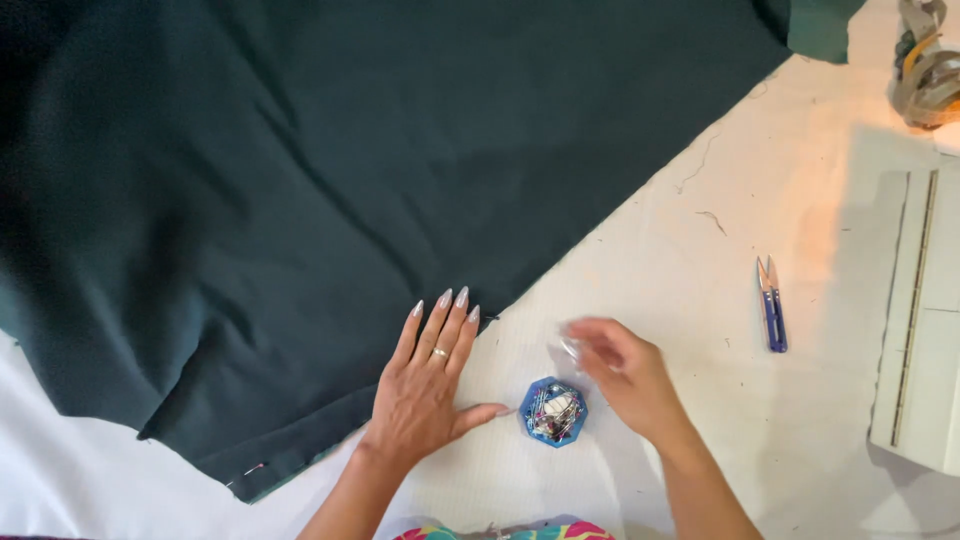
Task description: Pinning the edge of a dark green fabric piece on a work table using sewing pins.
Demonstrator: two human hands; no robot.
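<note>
A large dark green fabric [330, 190] lies spread over a white table. My left hand [425, 385] rests flat at the fabric's lower corner, fingers together on the cloth, thumb stretched toward a small blue octagonal pin holder [553, 411] full of pins. My right hand [620, 375] hovers just above and right of the holder; it is blurred, with fingertips pinched together, and I cannot make out what they hold. A pin [250, 472] sticks in the fabric's hem at the lower left.
Blue thread snips [772, 305] lie on the table to the right. A white sewing machine [925, 330] stands at the right edge. A coiled measuring tape [925, 70] sits at the top right. Loose threads dot the table.
</note>
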